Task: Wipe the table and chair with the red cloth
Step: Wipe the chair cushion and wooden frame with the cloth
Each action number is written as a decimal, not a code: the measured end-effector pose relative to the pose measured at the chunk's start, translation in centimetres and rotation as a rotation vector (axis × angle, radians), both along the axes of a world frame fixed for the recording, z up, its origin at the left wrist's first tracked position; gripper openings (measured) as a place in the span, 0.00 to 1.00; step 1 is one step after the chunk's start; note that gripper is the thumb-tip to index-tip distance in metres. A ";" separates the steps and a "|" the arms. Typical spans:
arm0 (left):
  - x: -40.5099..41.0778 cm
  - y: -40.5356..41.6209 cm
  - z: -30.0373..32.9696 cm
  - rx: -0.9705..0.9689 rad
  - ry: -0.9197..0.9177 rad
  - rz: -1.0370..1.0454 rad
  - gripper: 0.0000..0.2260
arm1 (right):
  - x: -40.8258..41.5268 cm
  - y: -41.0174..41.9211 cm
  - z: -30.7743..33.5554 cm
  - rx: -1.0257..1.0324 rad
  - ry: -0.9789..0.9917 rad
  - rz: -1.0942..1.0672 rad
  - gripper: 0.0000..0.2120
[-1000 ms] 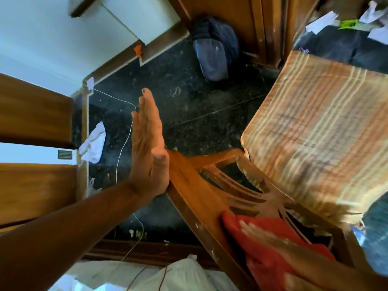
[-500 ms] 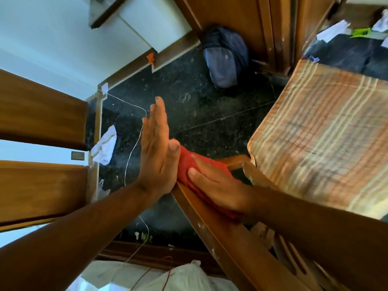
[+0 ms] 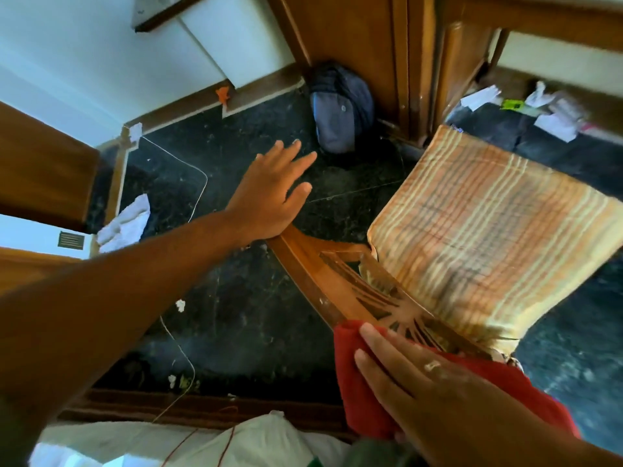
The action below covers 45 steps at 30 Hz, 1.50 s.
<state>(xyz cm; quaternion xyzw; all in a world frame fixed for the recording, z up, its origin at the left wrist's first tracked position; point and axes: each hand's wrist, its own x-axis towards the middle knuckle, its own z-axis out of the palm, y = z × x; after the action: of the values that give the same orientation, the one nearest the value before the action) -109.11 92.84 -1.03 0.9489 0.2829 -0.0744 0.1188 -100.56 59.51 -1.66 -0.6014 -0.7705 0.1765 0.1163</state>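
Note:
A wooden chair (image 3: 323,281) with a carved backrest and a striped orange cushion (image 3: 485,230) stands right of centre. My right hand (image 3: 414,375) lies flat on the red cloth (image 3: 360,392), pressing it against the lower part of the backrest's top rail. My left hand (image 3: 273,193) rests with its palm on the far end of that rail, fingers spread and holding nothing. No table top can be told apart in this view.
The floor is dark stone with scraps of paper and a thin white cord (image 3: 199,197). A blue-grey backpack (image 3: 340,112) leans on wooden cabinet doors. A white rag (image 3: 124,224) lies at left. A white bag (image 3: 256,443) sits below.
My right hand has slid the red cloth down the backrest rail from its far end toward me. My left hand has tipped from edge-on to palm down, fingers spread.

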 end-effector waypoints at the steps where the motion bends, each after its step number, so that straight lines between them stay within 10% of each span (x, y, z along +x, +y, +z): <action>1: 0.1 0.1 -0.2 -0.006 -0.002 -0.002 0.25 | -1.1 1.4 -0.1 0.011 -0.010 -0.035 0.31; 9: -0.1 1.0 -1.6 -0.343 -0.264 0.236 0.25 | -6.8 14.7 0.7 -0.066 -0.041 -0.404 0.39; 14: -0.4 1.2 -2.2 -0.226 -0.342 0.137 0.24 | -5.7 2.9 1.4 -0.176 -0.188 -0.435 0.47; 19: -1.0 0.7 -2.0 -0.262 -0.497 0.134 0.24 | -4.6 -4.4 1.9 -0.102 -0.373 -0.447 0.30; 22: -1.9 0.6 -1.1 -0.349 -0.653 0.083 0.20 | -6.5 -0.3 1.5 -0.140 -0.345 -0.520 0.46; 28: -6.0 0.7 2.6 -0.273 -0.865 0.039 0.18 | -9.4 15.2 1.7 -0.114 -0.195 -0.558 0.36; 45: -4.0 -8.2 0.8 0.080 -0.147 -0.734 0.22 | -7.6 3.6 0.3 -0.093 0.007 -0.958 0.46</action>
<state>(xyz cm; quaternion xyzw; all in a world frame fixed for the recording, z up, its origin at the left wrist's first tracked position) -113.07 84.63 -0.24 0.9938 -0.0824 -0.0326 0.0671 -108.15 63.07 -1.37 -0.8927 -0.3976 0.1394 0.1601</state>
